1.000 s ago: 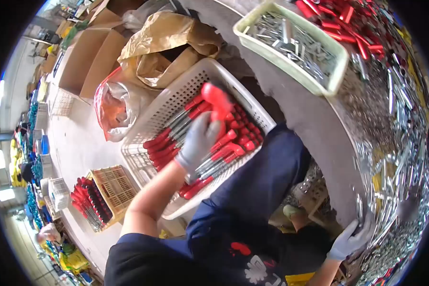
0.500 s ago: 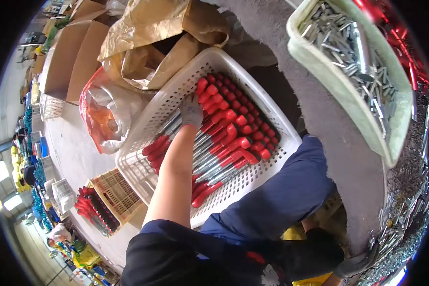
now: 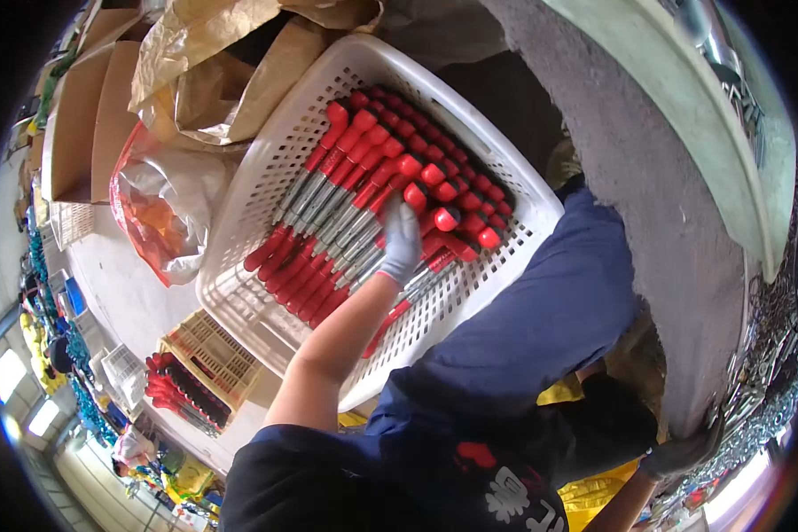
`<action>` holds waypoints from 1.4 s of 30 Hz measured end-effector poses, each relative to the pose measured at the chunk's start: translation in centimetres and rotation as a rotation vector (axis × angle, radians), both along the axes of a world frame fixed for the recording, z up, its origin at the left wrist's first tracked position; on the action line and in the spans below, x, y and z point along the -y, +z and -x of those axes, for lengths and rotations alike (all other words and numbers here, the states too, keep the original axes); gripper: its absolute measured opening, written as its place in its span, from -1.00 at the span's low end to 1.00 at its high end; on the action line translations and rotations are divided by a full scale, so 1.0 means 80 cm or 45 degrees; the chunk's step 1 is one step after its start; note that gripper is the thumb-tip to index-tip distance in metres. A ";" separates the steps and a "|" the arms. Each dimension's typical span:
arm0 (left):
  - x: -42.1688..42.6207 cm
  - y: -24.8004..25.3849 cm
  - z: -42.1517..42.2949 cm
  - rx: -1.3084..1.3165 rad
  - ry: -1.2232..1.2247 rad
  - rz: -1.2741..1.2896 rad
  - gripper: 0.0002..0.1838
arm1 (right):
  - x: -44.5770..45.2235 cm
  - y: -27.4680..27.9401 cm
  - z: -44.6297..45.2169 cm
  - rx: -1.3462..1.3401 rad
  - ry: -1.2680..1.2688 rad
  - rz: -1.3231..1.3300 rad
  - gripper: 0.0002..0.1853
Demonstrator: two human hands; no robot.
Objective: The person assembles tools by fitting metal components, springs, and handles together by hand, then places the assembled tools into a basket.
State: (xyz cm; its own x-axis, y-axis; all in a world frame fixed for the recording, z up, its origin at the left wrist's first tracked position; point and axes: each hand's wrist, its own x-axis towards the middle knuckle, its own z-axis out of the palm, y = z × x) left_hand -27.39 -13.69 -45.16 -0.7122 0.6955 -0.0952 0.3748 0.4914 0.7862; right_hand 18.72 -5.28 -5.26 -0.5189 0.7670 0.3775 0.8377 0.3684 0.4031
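Observation:
My left hand (image 3: 402,241), in a pale grey glove, is on the near side of a stack of red-handled steel tools (image 3: 344,197). Its fingers are stretched over the red ends and touch them; part of the fingers is hidden. The tools lie side by side in rows, silver shafts between red grips and black-marked red tips, in a white perforated plastic basket (image 3: 266,142). At the lower right, my right hand (image 3: 683,457), in a dark grey glove, rests at the bench edge beside loose metal parts (image 3: 754,399). Its fingers look extended, with nothing visible in them.
A grey worn bench (image 3: 629,151) curves along the right, with a pale green bin (image 3: 665,80) on it. My raised knee (image 3: 523,301) is close to the basket. Left are a paper sack (image 3: 186,62), a plastic bag (image 3: 173,195), a cardboard box (image 3: 84,124) and a tan crate (image 3: 213,341) near more red-handled tools.
My left hand has moved from the basket's far left side toward its right side, over the red ends. My view has shifted, and the bin now sits higher. My right hand stays by the bench edge.

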 end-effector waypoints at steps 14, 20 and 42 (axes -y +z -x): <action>-0.019 0.077 -0.110 -0.175 -0.244 0.417 0.14 | -0.003 -0.004 -0.005 -0.370 -0.053 0.023 -0.65; -0.052 0.024 -0.058 -0.077 -0.178 0.199 0.00 | 0.001 -0.002 -0.008 -0.268 -0.122 0.015 -0.61; -0.003 0.091 -0.053 0.485 0.357 0.190 -0.46 | 0.001 -0.009 -0.008 -0.369 -0.023 -0.057 -0.66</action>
